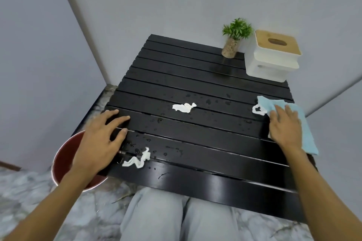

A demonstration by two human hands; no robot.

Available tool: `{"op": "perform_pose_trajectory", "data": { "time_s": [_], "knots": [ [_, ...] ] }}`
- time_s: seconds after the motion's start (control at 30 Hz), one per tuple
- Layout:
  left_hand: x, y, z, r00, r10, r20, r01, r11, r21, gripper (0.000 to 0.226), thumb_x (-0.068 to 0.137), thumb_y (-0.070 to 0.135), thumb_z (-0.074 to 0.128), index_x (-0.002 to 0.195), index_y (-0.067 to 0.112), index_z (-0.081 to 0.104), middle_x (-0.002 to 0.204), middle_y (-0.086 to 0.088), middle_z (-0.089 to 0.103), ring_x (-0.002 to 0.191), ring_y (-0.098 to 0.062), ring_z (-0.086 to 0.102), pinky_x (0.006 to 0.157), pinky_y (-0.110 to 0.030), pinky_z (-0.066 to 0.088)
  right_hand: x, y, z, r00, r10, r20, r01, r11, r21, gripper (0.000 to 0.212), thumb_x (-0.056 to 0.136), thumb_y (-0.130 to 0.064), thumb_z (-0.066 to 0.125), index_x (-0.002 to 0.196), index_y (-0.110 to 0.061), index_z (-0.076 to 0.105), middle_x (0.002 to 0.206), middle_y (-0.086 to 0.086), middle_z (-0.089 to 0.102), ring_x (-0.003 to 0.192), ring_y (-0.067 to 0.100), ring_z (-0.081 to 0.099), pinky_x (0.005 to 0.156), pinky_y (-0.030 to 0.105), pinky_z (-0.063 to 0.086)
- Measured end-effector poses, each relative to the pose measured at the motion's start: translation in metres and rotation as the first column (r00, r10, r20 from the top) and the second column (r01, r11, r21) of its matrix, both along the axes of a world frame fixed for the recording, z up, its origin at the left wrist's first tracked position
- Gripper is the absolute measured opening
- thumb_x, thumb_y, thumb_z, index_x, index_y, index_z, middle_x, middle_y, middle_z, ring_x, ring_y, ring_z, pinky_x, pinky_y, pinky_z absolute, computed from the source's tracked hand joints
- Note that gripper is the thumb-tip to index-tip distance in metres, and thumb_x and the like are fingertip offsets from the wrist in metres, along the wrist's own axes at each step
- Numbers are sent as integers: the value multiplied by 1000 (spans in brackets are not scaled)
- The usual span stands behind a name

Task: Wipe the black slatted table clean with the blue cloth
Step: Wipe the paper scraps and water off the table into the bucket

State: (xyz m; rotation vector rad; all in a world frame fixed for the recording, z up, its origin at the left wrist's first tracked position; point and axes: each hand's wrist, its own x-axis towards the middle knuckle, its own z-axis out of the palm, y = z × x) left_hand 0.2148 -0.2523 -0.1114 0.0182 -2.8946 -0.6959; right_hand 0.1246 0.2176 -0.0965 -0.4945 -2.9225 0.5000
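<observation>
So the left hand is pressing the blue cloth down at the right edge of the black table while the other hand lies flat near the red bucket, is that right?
Not quite. The head view shows the right hand pressing the blue cloth at the right edge of the black table; the left hand lies flat near the red bucket.

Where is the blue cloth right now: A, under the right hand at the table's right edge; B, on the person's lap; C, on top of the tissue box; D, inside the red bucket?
A: the right hand lies flat on the blue cloth at the right edge of the table.
</observation>
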Motion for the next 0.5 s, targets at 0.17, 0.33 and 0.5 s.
{"op": "perform_pose_trajectory", "data": {
  "time_s": [0.17,0.33,0.5],
  "knots": [
    [1,1,2,1000,3,1,-3,1000,-1,47,91,48,38,130,31,58,144,0,47,136,-21,35,114,-45,26,-17,-27,2,989,145,11,-144,988,-54,55,97,-37,22,138,-8,43,150,20,34,141,36,22,115,51,16],
    [1,1,2,1000,10,3,-10,1000,16,44,91,45,42,130,31,58,143,0,47,136,-21,35,114,-42,25,-20,-96,2,943,330,-38,-332,939,-87,42,100,-25,30,136,-14,47,152,12,34,143,32,22,116,46,16],
    [1,2,4,1000,6,3,-6,1000,12,44,92,44,42,131,30,58,143,-1,47,137,-22,34,115,-43,25,-18,-162,-2,909,411,-74,-417,901,-117,40,101,-23,30,136,-14,47,152,10,34,144,31,20,115,43,14]
  ]
}}
